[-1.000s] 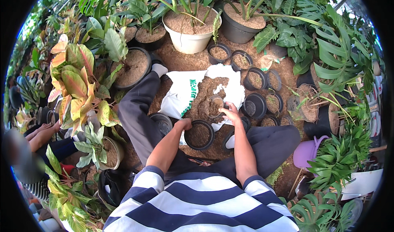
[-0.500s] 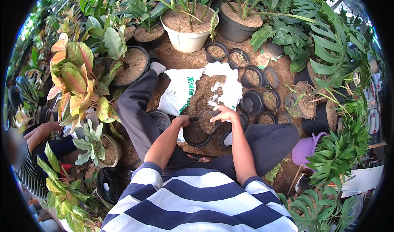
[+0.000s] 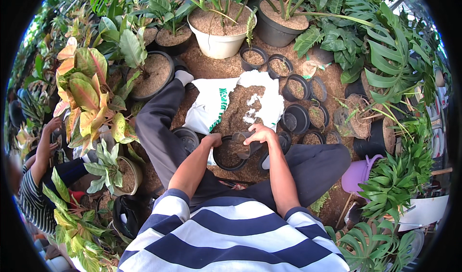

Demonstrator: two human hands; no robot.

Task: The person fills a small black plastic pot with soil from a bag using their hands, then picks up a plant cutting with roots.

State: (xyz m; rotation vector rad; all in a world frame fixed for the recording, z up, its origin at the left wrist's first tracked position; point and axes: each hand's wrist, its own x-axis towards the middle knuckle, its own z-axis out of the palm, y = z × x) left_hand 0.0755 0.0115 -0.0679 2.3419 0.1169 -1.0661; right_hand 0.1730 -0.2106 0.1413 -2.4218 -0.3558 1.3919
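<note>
A grey-tinted, see-through plastic cup (image 3: pixel 237 143) was tilted over the right part of a round, black plastic pot (image 3: pixel 230 168), which stood mouth upward at the near edge of a white plastic sack (image 3: pixel 208 103) spread with loose brown soil (image 3: pixel 235 111).

White bag (image 3: pixel 204 99): bold green lettering (image 3: pixel 223 103), one line, set sideways along the soil's left edge; lower end perhaps lost in folds.
</note>
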